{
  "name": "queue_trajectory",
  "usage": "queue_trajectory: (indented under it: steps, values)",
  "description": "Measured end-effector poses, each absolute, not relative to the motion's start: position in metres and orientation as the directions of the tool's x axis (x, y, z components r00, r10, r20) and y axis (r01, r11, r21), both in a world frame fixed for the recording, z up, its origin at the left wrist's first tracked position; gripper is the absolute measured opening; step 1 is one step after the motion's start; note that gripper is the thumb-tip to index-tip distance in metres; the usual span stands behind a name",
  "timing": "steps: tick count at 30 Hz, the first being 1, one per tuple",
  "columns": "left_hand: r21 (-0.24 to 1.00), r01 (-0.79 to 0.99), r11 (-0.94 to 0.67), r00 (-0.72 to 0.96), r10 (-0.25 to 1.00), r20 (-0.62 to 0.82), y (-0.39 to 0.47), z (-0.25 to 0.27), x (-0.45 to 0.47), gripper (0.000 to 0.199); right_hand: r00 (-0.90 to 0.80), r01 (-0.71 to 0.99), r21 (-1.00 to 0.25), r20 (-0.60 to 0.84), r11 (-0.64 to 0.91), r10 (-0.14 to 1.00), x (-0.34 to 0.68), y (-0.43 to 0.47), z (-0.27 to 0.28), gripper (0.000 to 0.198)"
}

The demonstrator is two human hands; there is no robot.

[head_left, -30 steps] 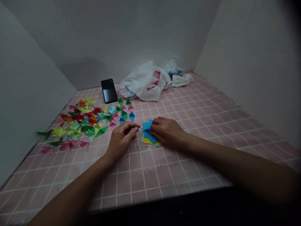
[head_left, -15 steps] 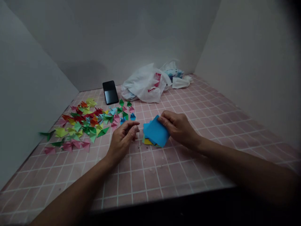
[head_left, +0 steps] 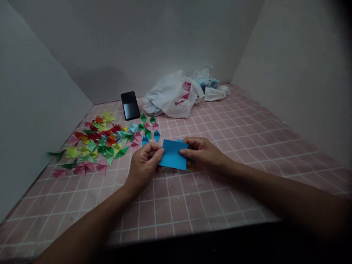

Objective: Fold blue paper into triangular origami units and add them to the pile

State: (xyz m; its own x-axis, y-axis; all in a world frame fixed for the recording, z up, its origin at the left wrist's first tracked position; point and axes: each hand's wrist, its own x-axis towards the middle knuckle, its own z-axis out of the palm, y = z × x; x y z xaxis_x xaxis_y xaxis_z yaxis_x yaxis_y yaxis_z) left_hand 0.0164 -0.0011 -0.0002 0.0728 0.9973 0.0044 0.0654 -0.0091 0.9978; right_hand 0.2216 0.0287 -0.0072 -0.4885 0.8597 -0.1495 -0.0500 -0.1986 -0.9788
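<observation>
A square sheet of blue paper (head_left: 173,155) is held up between my two hands, just above the table. My left hand (head_left: 145,161) pinches its left edge between thumb and fingers. On the opposite edge, my right hand (head_left: 203,152) grips the sheet with the thumb in front and the fingers behind. Mostly hidden behind it are more paper sheets; a bit of blue shows at the top and a bit of yellow (head_left: 190,167) at the lower right. Two small folded blue paper pieces (head_left: 157,136) stand just beyond my left hand.
Many folded paper pieces (head_left: 110,149) in green, yellow, pink, red and orange spread over the left of the pink checked tablecloth (head_left: 176,205). Behind them a phone (head_left: 130,105) leans upright. White plastic bags (head_left: 167,95) lie at the back. Pale walls enclose the table.
My left hand has closed on the left edge of the blue sheet. The sheet has turned squarer to me and shifted left, and now covers most of the paper stack.
</observation>
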Motion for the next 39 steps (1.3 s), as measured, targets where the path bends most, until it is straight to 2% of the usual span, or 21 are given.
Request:
queue_trajectory:
  steps: [12, 17, 20, 24, 27, 34, 39]
  values:
    - [0.989, 0.148, -0.031, 0.138, 0.99, 0.011, -0.002, -0.002, 0.016, 0.03, -0.351, -0.055, -0.988, -0.113, -0.141, 0.929, 0.222, 0.027, -0.007, 0.035]
    - [0.995, 0.095, 0.027, 0.182, 0.982, -0.044, -0.001, -0.003, 0.017, 0.029, -0.337, 0.044, -0.999, 0.001, 0.016, 0.942, 0.222, 0.028, -0.005, 0.037]
    - [0.996, 0.088, 0.033, 0.176, 0.983, -0.049, -0.002, -0.005, 0.018, 0.029, -0.374, 0.045, -0.999, 0.009, 0.028, 0.927, 0.22, 0.026, -0.005, 0.036]
    - [0.989, 0.141, -0.048, 0.142, 0.989, 0.028, -0.002, -0.005, 0.018, 0.028, -0.467, -0.03, -0.999, 0.023, 0.01, 0.884, 0.219, 0.023, -0.006, 0.027]
    - [0.977, 0.178, -0.115, 0.141, 0.986, 0.09, -0.004, -0.004, 0.017, 0.022, -0.48, -0.02, -0.999, 0.048, 0.043, 0.876, 0.219, 0.023, -0.007, 0.022]
    - [0.922, 0.218, -0.321, 0.115, 0.946, 0.302, -0.005, -0.005, 0.014, 0.002, -0.4, -0.052, -0.964, 0.258, 0.259, 0.88, 0.221, 0.021, -0.006, 0.004]
    - [0.867, 0.19, -0.461, 0.108, 0.887, 0.449, -0.004, -0.003, 0.011, 0.013, -0.377, -0.153, -0.94, 0.341, 0.305, 0.861, 0.219, 0.018, -0.007, 0.008]
